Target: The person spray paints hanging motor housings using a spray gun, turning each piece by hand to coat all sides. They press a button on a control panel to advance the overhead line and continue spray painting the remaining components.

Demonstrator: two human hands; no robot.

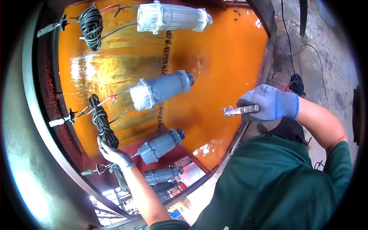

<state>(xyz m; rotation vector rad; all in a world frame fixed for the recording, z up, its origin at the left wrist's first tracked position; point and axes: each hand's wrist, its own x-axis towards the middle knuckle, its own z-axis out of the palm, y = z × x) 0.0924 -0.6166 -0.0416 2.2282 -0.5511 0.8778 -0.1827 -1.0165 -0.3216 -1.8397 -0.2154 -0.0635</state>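
My left hand [115, 153], in a grey-blue glove with a dark palm, is closed around the lower end of a black coiled cable [100, 119]. That cable runs to a grey cylindrical motor-like unit [165, 90], which hangs tilted, its left end shiny silver. My right hand [268, 102], gloved the same way, is closed on a silver metal spray gun [241, 110]. Its front points left toward the unit, well apart from it. The grip is hidden inside my hand.
Another silver-grey unit [172, 18] hangs farther off with its coiled cable [91, 28]. Nearer, more grey units [161, 145] hang in the row. A curved metal rail [30, 88] runs along the left. Behind stands a glossy orange panel [214, 69]. Thin hoses [291, 42] lie at right.
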